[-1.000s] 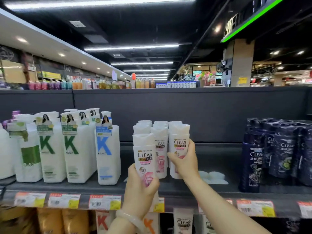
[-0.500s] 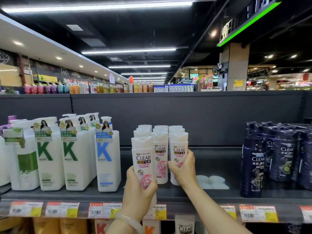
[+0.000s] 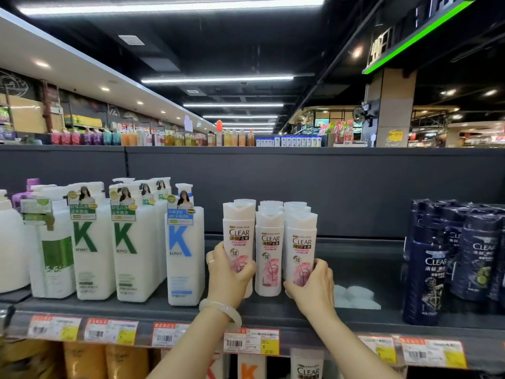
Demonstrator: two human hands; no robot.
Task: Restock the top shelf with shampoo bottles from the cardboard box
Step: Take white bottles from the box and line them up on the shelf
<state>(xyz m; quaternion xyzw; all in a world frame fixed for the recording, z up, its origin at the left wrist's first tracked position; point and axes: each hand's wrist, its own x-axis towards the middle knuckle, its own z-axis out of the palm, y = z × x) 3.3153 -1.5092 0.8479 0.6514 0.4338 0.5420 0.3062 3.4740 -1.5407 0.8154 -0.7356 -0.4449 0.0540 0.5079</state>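
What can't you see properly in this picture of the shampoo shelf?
All in the head view:
- Cardboard box: not in view at all.
- Base of the left white CLEAR bottle: covered by the left hand.
- Base of the right white CLEAR bottle: covered by the right hand.
- Price tags: print too small and blurred.
- Bottles on the lower shelf: cut off by the bottom edge.

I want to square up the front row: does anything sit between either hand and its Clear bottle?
No. The left hand wraps the left white Clear bottle and the right hand wraps the right one.
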